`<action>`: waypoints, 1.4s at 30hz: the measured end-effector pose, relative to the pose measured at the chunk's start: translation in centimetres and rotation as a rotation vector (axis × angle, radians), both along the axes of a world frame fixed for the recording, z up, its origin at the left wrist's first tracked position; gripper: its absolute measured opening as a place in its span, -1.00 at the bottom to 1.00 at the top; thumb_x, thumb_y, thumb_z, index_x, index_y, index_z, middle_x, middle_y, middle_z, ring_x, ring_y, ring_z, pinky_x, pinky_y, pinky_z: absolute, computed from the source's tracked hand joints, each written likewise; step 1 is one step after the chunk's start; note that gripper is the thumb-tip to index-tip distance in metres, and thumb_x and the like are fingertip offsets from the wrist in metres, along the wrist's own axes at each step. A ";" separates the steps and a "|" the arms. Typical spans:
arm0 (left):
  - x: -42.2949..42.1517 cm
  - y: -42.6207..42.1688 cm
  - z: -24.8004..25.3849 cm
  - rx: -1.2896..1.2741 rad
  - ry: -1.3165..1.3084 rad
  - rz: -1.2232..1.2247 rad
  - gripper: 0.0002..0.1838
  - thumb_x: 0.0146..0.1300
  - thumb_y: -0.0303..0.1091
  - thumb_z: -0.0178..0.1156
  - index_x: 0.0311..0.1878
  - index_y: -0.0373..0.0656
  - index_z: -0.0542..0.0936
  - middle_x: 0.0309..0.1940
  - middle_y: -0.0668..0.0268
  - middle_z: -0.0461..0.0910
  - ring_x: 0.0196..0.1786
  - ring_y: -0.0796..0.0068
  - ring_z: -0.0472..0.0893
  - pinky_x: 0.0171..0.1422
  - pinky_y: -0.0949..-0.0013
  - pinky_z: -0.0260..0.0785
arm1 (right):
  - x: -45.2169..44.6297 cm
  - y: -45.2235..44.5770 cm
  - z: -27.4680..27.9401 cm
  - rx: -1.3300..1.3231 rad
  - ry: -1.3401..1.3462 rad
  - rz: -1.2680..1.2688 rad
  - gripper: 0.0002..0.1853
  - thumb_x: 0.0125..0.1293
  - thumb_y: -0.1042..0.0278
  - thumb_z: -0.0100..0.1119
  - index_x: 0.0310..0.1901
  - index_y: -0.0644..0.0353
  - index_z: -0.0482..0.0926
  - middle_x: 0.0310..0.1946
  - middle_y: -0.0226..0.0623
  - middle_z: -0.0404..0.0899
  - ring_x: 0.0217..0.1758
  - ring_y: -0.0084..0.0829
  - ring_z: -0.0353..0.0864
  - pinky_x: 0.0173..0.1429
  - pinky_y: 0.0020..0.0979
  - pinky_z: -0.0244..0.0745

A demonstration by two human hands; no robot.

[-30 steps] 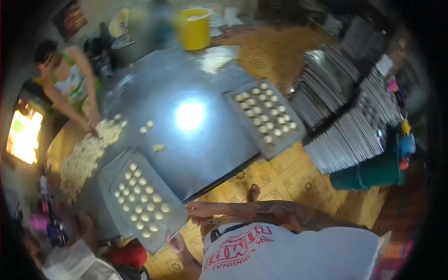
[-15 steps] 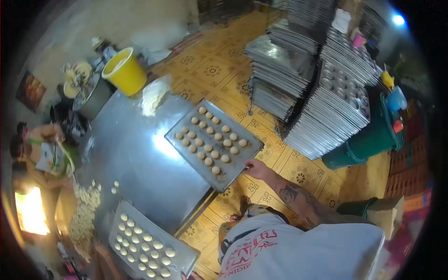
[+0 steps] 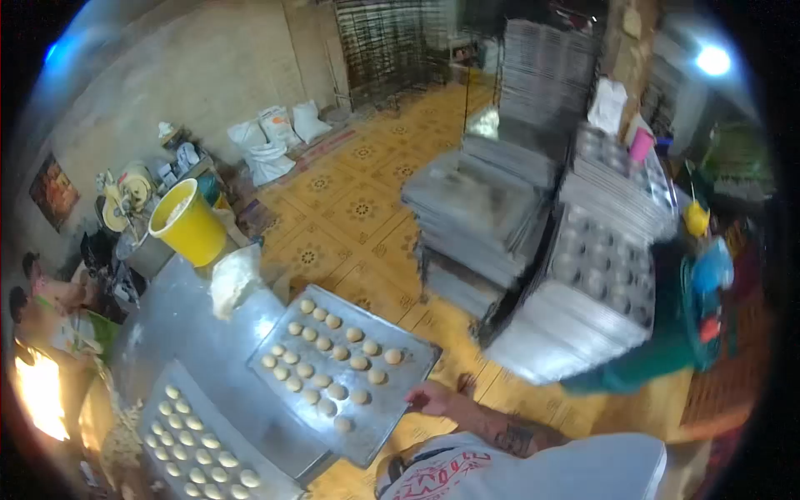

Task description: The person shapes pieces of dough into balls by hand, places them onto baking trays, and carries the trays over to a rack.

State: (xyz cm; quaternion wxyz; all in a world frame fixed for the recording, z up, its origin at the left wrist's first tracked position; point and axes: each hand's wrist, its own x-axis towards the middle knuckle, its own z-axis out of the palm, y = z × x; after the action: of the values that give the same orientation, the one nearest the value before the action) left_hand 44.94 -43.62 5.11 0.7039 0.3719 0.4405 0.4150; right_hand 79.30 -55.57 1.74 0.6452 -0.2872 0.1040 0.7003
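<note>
My right hand [image 3: 429, 398] is closed on the right edge of a metal baking tray [image 3: 387, 414]. Rows of round pale dough balls [image 3: 340, 353] sit spaced out on this tray, which lies on the metal table [image 3: 154, 329] with its near side jutting past the edge. A second tray [image 3: 242, 444] lies at the lower left, also bearing rows of dough balls [image 3: 203, 456]. My left hand is out of the frame.
A yellow bucket [image 3: 198, 237] and a dough mass [image 3: 232, 282] are at the table's far end. Tall stacks of trays [image 3: 575, 312] stand on the right before a green bin [image 3: 621, 367]. Other people [image 3: 67, 321] are at the left. White sacks [image 3: 271, 137] lie by the wall.
The view has tilted up, so both trays appear lower and further left. Fingers of my left hand, seen at the second tray's edge before, have left the frame. My right hand keeps its grip.
</note>
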 end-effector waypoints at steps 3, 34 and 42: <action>8.8 1.0 0.1 0.031 -0.004 0.013 -0.40 0.41 -0.42 0.34 0.47 -0.39 0.48 0.44 -0.15 0.51 0.35 -0.10 0.58 0.33 -0.14 0.64 | 8.2 -0.8 3.4 -0.084 -0.001 0.008 -0.94 0.25 0.60 0.34 -0.25 0.25 0.71 -0.28 -0.15 0.76 -0.18 -0.20 0.78 0.12 -0.06 0.75; 79.7 83.6 -1.2 1.110 0.270 -0.611 -0.31 0.33 -0.70 0.38 0.52 -0.30 0.42 0.13 0.07 0.69 0.12 0.30 0.65 0.25 0.17 0.57 | 69.8 43.5 8.1 0.028 -0.066 -1.058 -0.74 0.26 0.53 0.29 -0.04 0.48 0.64 -0.18 0.04 0.78 -0.22 -0.10 0.83 -0.08 -0.20 0.82; 111.0 100.2 7.1 0.302 0.050 -0.569 -0.60 0.48 -0.51 0.19 0.33 -0.39 0.59 0.19 0.01 0.72 0.18 0.11 0.71 0.36 0.12 0.64 | 93.8 62.9 -3.7 0.293 0.108 -1.009 -0.64 0.28 0.62 0.29 0.13 0.36 0.60 -0.07 -0.07 0.74 0.09 -0.08 0.74 0.23 -0.01 0.74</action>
State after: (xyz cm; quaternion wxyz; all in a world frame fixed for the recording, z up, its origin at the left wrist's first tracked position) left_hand 155.90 56.61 12.17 0.7173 0.5906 0.2695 0.2529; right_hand 173.11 7.36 -2.01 0.9292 -0.0720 0.1635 0.3236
